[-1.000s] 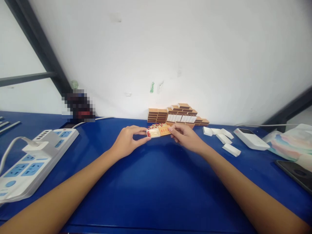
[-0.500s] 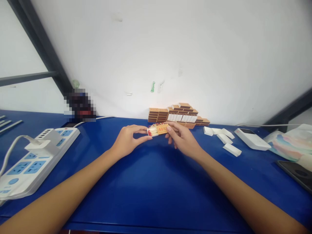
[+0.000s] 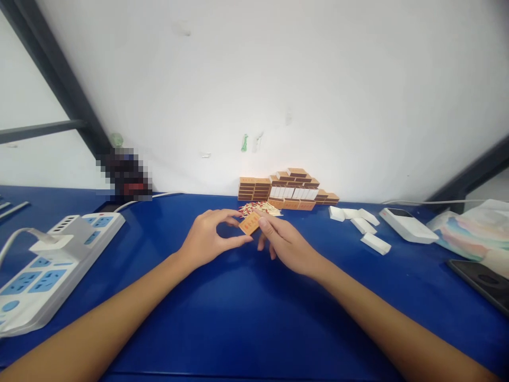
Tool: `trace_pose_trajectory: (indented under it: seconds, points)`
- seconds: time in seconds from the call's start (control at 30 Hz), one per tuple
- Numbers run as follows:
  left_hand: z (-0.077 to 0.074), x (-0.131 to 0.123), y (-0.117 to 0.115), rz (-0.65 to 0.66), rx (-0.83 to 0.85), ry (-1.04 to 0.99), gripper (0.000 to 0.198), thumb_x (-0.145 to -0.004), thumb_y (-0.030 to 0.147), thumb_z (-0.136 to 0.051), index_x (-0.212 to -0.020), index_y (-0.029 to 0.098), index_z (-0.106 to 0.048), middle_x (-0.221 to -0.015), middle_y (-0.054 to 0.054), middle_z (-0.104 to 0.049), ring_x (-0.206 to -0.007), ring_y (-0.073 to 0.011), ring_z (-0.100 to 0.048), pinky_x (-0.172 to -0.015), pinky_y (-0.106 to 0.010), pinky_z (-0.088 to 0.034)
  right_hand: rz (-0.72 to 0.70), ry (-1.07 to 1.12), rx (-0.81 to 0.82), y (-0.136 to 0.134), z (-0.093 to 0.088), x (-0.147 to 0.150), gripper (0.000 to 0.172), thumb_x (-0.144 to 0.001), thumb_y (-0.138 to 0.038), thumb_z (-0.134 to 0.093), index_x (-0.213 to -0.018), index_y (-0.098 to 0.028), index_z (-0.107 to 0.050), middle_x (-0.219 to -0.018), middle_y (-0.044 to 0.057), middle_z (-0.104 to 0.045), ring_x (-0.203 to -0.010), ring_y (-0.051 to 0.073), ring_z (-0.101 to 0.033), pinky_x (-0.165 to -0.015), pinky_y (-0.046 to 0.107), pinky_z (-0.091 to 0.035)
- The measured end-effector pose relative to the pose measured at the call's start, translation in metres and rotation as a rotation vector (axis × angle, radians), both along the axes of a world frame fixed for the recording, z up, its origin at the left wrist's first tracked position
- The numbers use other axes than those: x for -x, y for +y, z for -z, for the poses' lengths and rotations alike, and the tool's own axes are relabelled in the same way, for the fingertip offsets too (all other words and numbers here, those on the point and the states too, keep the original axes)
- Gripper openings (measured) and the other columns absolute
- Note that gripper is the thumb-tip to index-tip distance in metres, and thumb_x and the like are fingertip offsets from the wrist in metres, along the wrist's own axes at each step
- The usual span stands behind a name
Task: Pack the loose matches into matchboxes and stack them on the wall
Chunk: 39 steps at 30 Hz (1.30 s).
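Observation:
A small orange matchbox (image 3: pixel 249 224) with red lettering is tilted between my hands above the blue table. My right hand (image 3: pixel 288 241) is closed on its right end, thumb on the printed face. At its left end, the thumb and fingers of my left hand (image 3: pixel 210 236) curve around the box, the thumb tip at the lower corner. No matches show at the box's visible end. Just behind lies a heap of loose red-tipped matches (image 3: pixel 260 208), partly hidden by the box and my right hand.
Stacked matchboxes (image 3: pixel 294 204) stand against the wall. Several white trays (image 3: pixel 376 243) lie to the right, near a white device (image 3: pixel 409 225), a plastic bag (image 3: pixel 465 233) and a dark phone (image 3: pixel 479 281). A white power strip (image 3: pixel 75 276) with a plugged-in charger occupies the left.
The matchbox has turned and come slightly lower and left. Its end full of matches no longer shows. The loose match heap behind it is now more exposed.

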<state>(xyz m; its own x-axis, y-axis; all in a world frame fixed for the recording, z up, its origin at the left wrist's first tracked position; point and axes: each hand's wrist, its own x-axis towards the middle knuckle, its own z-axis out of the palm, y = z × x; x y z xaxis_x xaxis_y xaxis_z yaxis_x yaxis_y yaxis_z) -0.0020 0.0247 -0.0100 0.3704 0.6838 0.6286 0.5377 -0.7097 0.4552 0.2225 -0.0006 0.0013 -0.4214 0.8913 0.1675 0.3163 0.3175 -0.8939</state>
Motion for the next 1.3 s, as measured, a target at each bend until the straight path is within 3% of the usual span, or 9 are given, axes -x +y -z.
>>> trace_pose_trajectory:
  seconds: [0.17,0.27,0.43,0.57,0.73,0.87,1.0,1.2,1.3]
  points:
    - [-0.018,0.005,0.014,-0.011,0.205,-0.113,0.03,-0.081,0.037,-0.081,-0.106,0.021,-0.075,-0.104,-0.003,-0.081,-0.095,-0.0214,-0.077,-0.092,-0.035,-0.061,0.123,-0.143,-0.197,0.015,-0.003,-0.013,0.054,-0.109,-0.057,-0.031,-0.133,-0.019,-0.062,-0.09,0.006,-0.073,-0.067,0.018,-0.066,-0.062,0.031,-0.051]
    - [-0.036,0.008,0.044,-0.112,0.216,-0.117,0.038,-0.079,0.04,-0.081,-0.111,0.019,-0.075,-0.108,-0.006,-0.081,-0.1,-0.0239,-0.076,-0.096,-0.039,-0.059,0.399,-0.392,-0.461,0.029,-0.011,-0.036,0.044,-0.11,-0.046,-0.036,-0.126,-0.018,-0.066,-0.103,0.012,-0.077,-0.089,0.026,-0.07,-0.075,0.033,-0.046]
    - [-0.059,-0.008,0.106,-0.16,0.087,0.03,0.033,-0.08,0.037,-0.078,-0.108,0.02,-0.077,-0.108,-0.008,-0.081,-0.1,-0.0253,-0.075,-0.092,-0.039,-0.057,0.788,-0.718,-0.592,0.052,-0.028,-0.086,0.046,-0.111,-0.042,-0.033,-0.098,-0.017,-0.069,-0.089,0.013,-0.076,-0.077,0.025,-0.066,-0.065,0.033,-0.029]
    - [-0.06,-0.037,0.136,-0.151,0.066,0.154,0.024,-0.079,0.031,-0.077,-0.1,0.019,-0.079,-0.103,-0.009,-0.081,-0.097,-0.0274,-0.075,-0.089,-0.04,-0.055,0.923,-0.756,-0.599,0.059,-0.032,-0.107,0.043,-0.112,-0.039,-0.033,-0.098,-0.016,-0.067,-0.089,0.012,-0.075,-0.071,0.021,-0.062,-0.064,0.033,-0.022]
    - [-0.054,-0.059,0.148,-0.131,0.066,0.181,0.017,-0.083,0.03,-0.073,-0.095,0.02,-0.079,-0.1,-0.007,-0.081,-0.092,-0.0253,-0.075,-0.083,-0.037,-0.055,0.994,-0.753,-0.593,0.059,-0.039,-0.116,0.046,-0.112,-0.042,-0.033,-0.092,-0.017,-0.066,-0.085,0.011,-0.073,-0.069,0.021,-0.059,-0.063,0.034,-0.02]
    - [-0.058,-0.065,0.143,-0.177,0.03,0.192,0.023,-0.082,0.036,-0.076,-0.099,0.019,-0.078,-0.1,-0.009,-0.08,-0.093,-0.0271,-0.073,-0.084,-0.039,-0.054,1.139,-0.74,-0.567,0.059,-0.052,-0.141,0.047,-0.11,-0.041,-0.035,-0.089,-0.016,-0.069,-0.082,0.013,-0.073,-0.07,0.023,-0.061,-0.064,0.033,-0.025]
    - [-0.056,-0.056,0.109,-0.307,-0.056,0.186,0.027,-0.09,0.039,-0.067,-0.104,0.018,-0.077,-0.103,-0.013,-0.078,-0.105,-0.0343,-0.068,-0.098,-0.05,-0.045,1.235,-0.742,-0.426,0.058,-0.056,-0.187,0.033,-0.103,-0.037,-0.048,-0.099,-0.018,-0.075,-0.089,0.013,-0.076,-0.081,0.027,-0.066,-0.069,0.034,-0.037]
    - [-0.024,-0.006,0.039,-0.304,-0.115,0.318,0.026,-0.094,0.04,-0.06,-0.104,0.023,-0.076,-0.096,-0.004,-0.08,-0.095,-0.0276,-0.069,-0.091,-0.044,-0.046,1.144,-0.885,0.055,0.06,-0.043,-0.239,0.028,-0.093,-0.045,-0.064,-0.097,-0.021,-0.078,-0.101,0.014,-0.077,-0.096,0.031,-0.069,-0.075,0.037,-0.048]
    - [-0.011,0.019,0.033,-0.334,-0.087,0.298,0.026,-0.094,0.041,-0.06,-0.103,0.023,-0.076,-0.09,-0.004,-0.08,-0.091,-0.0266,-0.07,-0.088,-0.043,-0.046,0.996,-0.919,0.079,0.065,-0.035,-0.235,0.03,-0.088,-0.048,-0.07,-0.094,-0.02,-0.078,-0.099,0.013,-0.077,-0.095,0.03,-0.069,-0.074,0.036,-0.047]
